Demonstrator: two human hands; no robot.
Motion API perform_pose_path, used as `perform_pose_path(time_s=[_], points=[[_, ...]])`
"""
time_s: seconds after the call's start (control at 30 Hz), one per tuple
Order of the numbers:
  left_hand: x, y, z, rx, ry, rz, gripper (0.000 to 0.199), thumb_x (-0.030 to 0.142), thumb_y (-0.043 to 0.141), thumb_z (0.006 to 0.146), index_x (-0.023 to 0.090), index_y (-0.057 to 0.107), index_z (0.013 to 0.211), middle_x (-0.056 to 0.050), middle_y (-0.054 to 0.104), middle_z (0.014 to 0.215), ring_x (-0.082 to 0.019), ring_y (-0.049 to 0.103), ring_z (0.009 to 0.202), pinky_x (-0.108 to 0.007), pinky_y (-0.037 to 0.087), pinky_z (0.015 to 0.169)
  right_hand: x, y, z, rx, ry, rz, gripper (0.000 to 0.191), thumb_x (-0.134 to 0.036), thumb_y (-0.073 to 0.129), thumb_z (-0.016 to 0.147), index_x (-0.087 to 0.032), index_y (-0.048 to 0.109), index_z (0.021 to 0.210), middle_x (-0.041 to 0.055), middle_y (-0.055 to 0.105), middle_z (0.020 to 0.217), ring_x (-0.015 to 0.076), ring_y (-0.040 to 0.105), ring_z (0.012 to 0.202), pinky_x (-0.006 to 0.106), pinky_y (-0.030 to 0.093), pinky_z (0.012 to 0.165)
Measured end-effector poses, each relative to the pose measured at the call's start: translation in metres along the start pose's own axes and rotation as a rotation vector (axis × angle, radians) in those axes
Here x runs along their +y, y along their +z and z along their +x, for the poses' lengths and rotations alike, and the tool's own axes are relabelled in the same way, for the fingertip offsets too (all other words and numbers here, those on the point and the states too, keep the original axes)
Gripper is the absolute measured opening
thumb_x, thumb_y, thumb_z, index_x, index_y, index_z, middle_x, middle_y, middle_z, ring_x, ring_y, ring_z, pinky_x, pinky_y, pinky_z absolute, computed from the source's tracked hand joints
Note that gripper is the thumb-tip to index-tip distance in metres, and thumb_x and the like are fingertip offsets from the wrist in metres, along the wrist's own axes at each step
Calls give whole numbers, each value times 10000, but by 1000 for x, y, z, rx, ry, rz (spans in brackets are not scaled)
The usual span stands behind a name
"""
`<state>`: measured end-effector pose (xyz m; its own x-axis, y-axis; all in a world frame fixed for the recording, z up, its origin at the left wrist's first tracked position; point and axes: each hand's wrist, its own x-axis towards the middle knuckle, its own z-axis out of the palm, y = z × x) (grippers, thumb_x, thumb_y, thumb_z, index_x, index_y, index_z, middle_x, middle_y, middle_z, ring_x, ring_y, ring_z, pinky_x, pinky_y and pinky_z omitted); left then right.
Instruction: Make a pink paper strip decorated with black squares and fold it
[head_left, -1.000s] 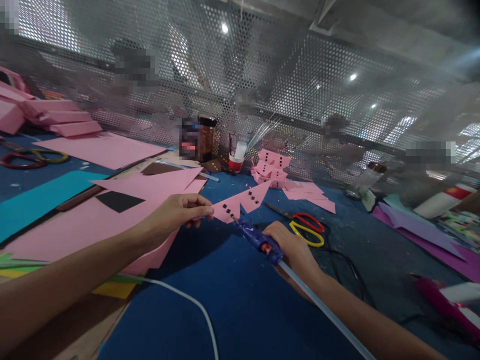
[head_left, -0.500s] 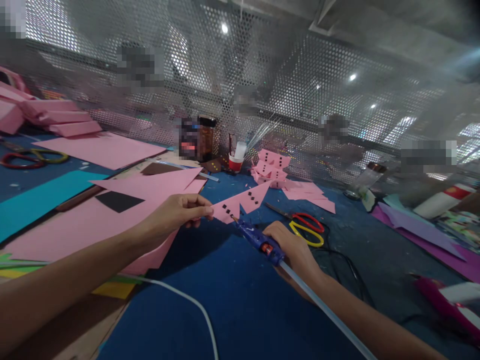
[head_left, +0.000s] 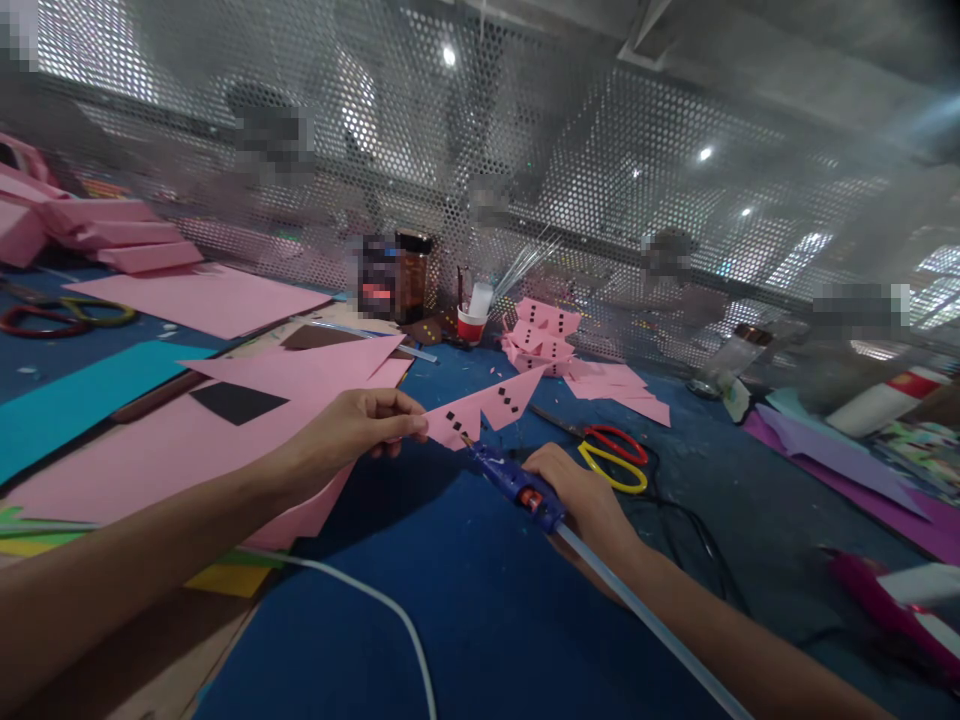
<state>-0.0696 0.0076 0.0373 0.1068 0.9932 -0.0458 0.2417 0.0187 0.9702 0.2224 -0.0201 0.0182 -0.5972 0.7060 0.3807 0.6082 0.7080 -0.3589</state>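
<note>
A folded pink paper piece (head_left: 514,402) with small black squares on it is pinched at its left end by my left hand (head_left: 382,425). My right hand (head_left: 589,495) is closed round a blue hot glue gun (head_left: 514,480). The gun's nozzle is at the lower edge of the paper's left part, close to a black square; I cannot tell whether it touches. A long clear glue stick (head_left: 637,605) sticks out of the gun's back end. Beyond stands a stack of similar dotted pink pieces (head_left: 541,338).
Scissors (head_left: 613,460) with red and yellow handles lie right of the glue gun, near a black cord (head_left: 701,535). Pink sheets (head_left: 150,455) and a black paper piece (head_left: 238,402) are at left. A white cord (head_left: 375,595) crosses the front. A magenta glue gun (head_left: 881,600) lies far right.
The glue gun has shifted very slightly to the left along the paper's lower edge. The pink paper has turned a little in my left hand; both grips are the same.
</note>
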Motion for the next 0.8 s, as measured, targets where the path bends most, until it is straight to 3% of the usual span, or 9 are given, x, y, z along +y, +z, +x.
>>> perform_pose_path(time_s=[0.8], points=[[-2,1,0,-3,9,31,282,449,729,715,184,693,803,-27,709,752,-104,512,555,-217,330,485,8,11,-2,65,1,-55,106,-198,508,867,-236,534,963,27,578,949,162,580,779,251,414,653]])
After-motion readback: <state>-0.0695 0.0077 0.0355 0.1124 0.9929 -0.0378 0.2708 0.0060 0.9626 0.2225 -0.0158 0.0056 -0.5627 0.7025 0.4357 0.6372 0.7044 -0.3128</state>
